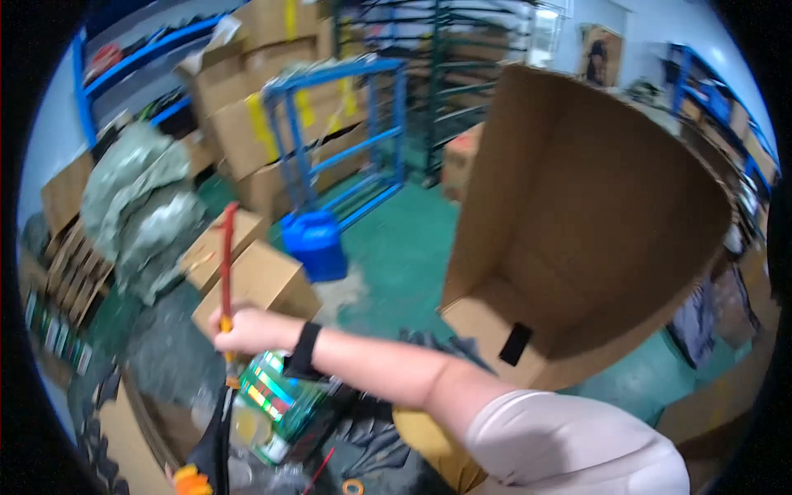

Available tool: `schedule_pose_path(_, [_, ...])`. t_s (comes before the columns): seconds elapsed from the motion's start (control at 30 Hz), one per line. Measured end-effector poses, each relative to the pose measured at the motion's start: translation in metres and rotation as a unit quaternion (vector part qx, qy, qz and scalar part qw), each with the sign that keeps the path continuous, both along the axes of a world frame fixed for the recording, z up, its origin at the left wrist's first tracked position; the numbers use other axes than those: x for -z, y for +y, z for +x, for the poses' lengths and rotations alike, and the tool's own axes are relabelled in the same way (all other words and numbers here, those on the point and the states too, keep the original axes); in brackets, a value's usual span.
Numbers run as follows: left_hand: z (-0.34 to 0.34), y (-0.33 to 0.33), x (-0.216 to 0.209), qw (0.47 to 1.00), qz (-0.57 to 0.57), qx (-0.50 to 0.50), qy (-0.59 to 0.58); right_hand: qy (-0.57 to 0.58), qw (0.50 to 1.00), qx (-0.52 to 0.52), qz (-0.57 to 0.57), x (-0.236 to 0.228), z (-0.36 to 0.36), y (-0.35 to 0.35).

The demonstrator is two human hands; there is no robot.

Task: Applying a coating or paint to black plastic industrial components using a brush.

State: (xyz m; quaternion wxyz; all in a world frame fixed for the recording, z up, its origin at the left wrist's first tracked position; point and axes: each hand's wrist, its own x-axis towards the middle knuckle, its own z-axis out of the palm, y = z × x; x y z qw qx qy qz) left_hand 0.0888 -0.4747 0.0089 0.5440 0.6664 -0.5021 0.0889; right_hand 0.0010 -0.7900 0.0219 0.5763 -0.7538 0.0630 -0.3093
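My right arm stretches across to the left, with a black band (304,353) on the wrist. My right hand (241,330) is closed round a thin red rod (227,256) that stands nearly upright; its lower part is yellow-orange. Below that hand hangs a long black piece (221,429), smeared by motion; I cannot tell whether it joins the rod. At the lower edge a sliver of my left hand (170,473) shows beside an orange-yellow piece (191,480); its fingers are hidden. Near my right wrist lies a shiny green package (276,396), among clear plastic and dark sheeting.
A large open cardboard box (610,181) leans at the right. Ahead are two small cartons (260,285), a blue jerrycan (315,245) and a blue metal frame (346,169). Stacked cartons (247,124) and a big plastic-wrapped bundle (140,190) stand at the left. A tape roll (353,487) lies low.
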Motion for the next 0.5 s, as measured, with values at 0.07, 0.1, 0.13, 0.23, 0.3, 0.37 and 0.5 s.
schedule_pose_path(0.07, [-0.007,0.002,-0.003,0.97,-0.062,-0.01,0.236,0.009,0.988,0.083,-0.134,-0.006,-0.007,-0.017])
schedule_pose_path(0.1, [-0.003,0.0,0.001,0.985,-0.073,0.017,0.158,0.004,0.989,0.103,-0.108,-0.01,-0.017,-0.022])
schedule_pose_path(0.13, [0.002,-0.004,0.004,0.992,-0.085,0.041,0.079,-0.003,0.989,0.121,-0.08,-0.013,-0.026,-0.027])
schedule_pose_path(0.23, [0.01,-0.018,0.013,0.983,-0.16,0.05,0.078,-0.026,0.989,0.142,-0.024,-0.023,-0.053,-0.031])
schedule_pose_path(0.3, [0.011,-0.025,0.016,0.98,-0.157,-0.035,0.116,-0.05,0.986,0.16,0.006,-0.027,-0.067,-0.024])
schedule_pose_path(0.37, [0.01,-0.036,0.017,0.949,-0.164,-0.171,0.21,-0.073,0.984,0.16,0.042,-0.029,-0.086,-0.019])
schedule_pose_path(0.5, [-0.019,-0.065,0.003,0.865,-0.324,-0.118,0.364,-0.113,0.974,0.116,0.156,-0.018,-0.099,-0.004])
